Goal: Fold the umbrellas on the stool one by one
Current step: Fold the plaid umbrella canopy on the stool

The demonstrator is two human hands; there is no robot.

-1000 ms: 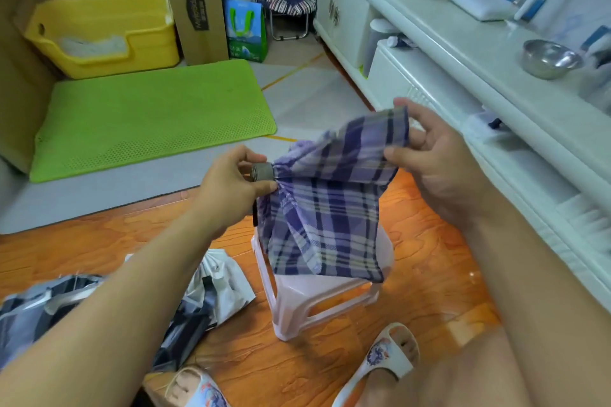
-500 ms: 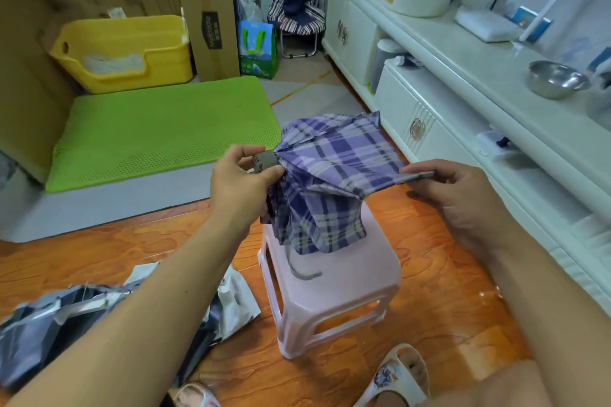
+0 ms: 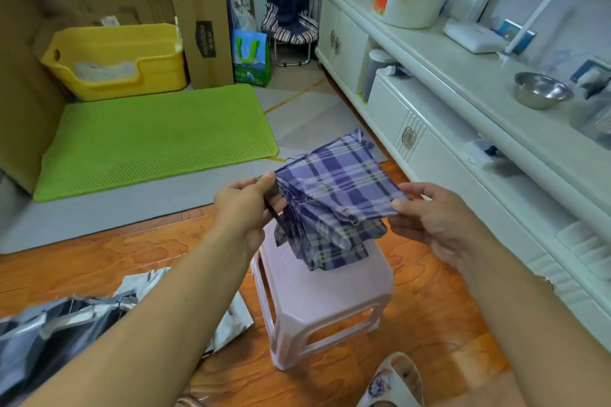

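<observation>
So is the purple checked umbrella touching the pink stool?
Cannot tell. In the head view the plaid umbrella hangs from both hands over the pink stool, and its lowest folds overlap the seat, hiding any gap.

Open floor left of my stool (image 3: 324,301), white cabinet (image 3: 429,155) close on the right, grey umbrella (image 3: 49,337) lower left.

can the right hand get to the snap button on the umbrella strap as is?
Probably yes. The button lies exposed on the plaid umbrella, just beside the right hand, which pinches that same fold. Nothing lies between them.
</observation>
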